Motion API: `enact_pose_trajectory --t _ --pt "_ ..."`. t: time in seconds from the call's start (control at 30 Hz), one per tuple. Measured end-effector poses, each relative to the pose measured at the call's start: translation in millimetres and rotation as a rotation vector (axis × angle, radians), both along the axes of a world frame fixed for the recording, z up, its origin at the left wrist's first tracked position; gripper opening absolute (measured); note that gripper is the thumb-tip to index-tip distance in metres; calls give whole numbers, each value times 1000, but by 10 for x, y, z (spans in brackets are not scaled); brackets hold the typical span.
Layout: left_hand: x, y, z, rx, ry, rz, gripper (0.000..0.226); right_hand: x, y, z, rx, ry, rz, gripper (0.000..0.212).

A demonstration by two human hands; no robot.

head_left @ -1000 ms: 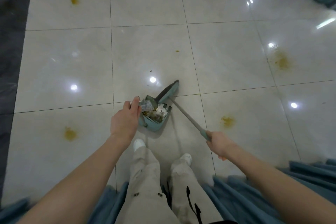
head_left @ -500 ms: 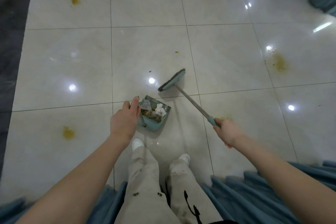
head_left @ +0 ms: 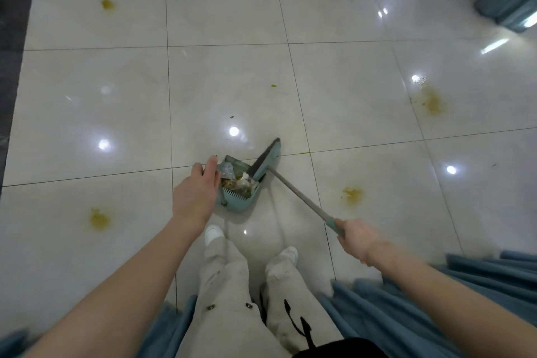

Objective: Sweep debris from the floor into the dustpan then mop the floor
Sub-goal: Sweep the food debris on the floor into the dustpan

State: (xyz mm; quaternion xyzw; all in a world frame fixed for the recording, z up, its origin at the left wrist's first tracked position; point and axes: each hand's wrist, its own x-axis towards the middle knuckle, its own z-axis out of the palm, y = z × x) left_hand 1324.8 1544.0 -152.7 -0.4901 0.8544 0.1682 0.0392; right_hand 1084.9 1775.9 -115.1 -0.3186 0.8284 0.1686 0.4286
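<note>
So I judge the sweeping nearly done: my left hand point(head_left: 195, 194), fingers point(head_left: 209, 166) loosely together, steadies the dustpan point(head_left: 239, 201) full of debris point(head_left: 236, 182) beside them, my right hand point(head_left: 358, 238) grips the broom point(head_left: 293, 187), while a few specks point(head_left: 231, 117) and yellow stains point(head_left: 352, 194) beyond await mopping.

- The dustpan point(head_left: 236, 197) is teal plastic with a comb of teeth along its near edge. It sits on the pale glossy tile floor point(head_left: 232, 81), mouth facing away from the person.
- Debris point(head_left: 235, 180) fills the pan: crumpled clear wrapping, white scraps and brown bits.
- The broom point(head_left: 266, 160) has a teal head with dark bristles at the pan's right edge and a long grey handle slanting down to the right.
- Yellow-brown stains point(head_left: 352, 194) dot several tiles.
</note>
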Motion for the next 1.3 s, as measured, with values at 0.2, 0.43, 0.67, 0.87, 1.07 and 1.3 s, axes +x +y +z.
enact_pose_trajectory --t 0.2,0.43,0.67,0.87,1.07,1.3 --pt "114 -84 24 -4 0 3 35 -236 -228 266 -130 -11 -59 33" --pt "307 -446 62 -43 2 -23 31 -272 -622 263 -231 48 -226 31" --pt "389 -949 102 -61 58 -16 27 -237 -1226 28 -335 7 -443 25" --pt "216 -1372 141 -72 65 -4 27 -417 -1856 -156 -390 -39 -529 23" --pt "-237 -1829 178 -60 -65 2 41 -944 -2519 -344 -371 -39 -435 24" --pt "-721 -2168 147 -60 -56 10 39 -1399 -3002 -565 -302 -34 -377 25"
